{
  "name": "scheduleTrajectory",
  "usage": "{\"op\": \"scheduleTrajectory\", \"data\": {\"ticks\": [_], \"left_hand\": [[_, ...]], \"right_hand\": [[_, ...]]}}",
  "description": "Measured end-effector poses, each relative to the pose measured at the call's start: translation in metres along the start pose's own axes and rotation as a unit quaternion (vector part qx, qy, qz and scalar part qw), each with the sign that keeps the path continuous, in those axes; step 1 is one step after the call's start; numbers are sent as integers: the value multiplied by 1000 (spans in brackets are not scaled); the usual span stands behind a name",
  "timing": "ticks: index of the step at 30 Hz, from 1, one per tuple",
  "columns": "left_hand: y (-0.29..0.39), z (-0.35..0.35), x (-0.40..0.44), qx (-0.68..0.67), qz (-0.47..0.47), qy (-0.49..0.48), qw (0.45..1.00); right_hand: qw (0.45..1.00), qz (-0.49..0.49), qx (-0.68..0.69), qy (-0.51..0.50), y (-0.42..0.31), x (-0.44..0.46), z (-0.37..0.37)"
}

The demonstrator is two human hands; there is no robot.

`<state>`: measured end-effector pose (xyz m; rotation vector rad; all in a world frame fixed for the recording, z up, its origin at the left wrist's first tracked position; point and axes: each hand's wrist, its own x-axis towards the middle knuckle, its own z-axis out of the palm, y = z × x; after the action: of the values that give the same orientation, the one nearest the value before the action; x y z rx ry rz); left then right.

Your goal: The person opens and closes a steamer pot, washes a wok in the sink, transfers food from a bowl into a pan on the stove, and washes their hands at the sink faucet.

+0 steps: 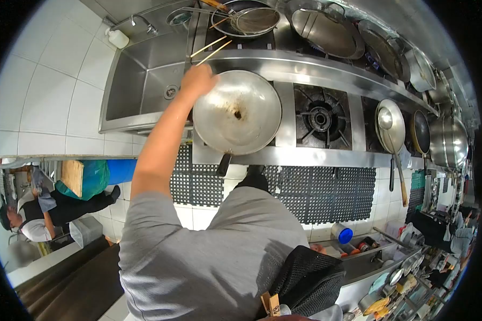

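Observation:
My left hand (197, 82) is closed at the upper left rim of a large steel wok (254, 115). It is slightly blurred, and whatever its fingers hold is hidden. Two pale chopsticks (214, 52) lie almost parallel just beyond the knuckles, the nearer one ending close to the hand. Dark residue marks the middle of the wok, whose black handle points toward me. A small patch of skin beside the black mesh item (310, 278) may be my right hand (318, 249); its fingers cannot be made out.
A steel sink (128, 85) with a tap (144, 24) adjoins the stove on the left. A bare burner (321, 116) sits right of the wok. Behind stand a wok with a strainer (256, 20) and several pans. Another person (35, 214) is at far left.

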<state>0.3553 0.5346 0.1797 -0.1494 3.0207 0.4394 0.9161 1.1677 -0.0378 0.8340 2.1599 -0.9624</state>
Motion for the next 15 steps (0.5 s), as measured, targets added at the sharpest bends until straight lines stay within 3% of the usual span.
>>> {"op": "scheduleTrajectory", "data": {"ticks": [3, 5, 7, 9, 10, 15], "left_hand": [[-29, 27, 90, 81, 7, 67, 994], [-48, 48, 129, 153, -39, 88, 984], [-61, 61, 151, 168, -41, 73, 982], [-61, 67, 159, 192, -36, 55, 979], [-54, 57, 156, 192, -32, 19, 981], [-45, 54, 155, 205, -15, -18, 978]], "right_hand": [[998, -63, -3, -20, -20, 16, -22], [997, 13, 70, 2, -37, 14, -37], [998, -18, 41, 46, -43, 15, -48], [988, 3, 142, 56, -81, 1, -57], [993, -31, 92, 72, -80, 1, -58], [996, 31, 78, 25, -72, 3, -40]]}}
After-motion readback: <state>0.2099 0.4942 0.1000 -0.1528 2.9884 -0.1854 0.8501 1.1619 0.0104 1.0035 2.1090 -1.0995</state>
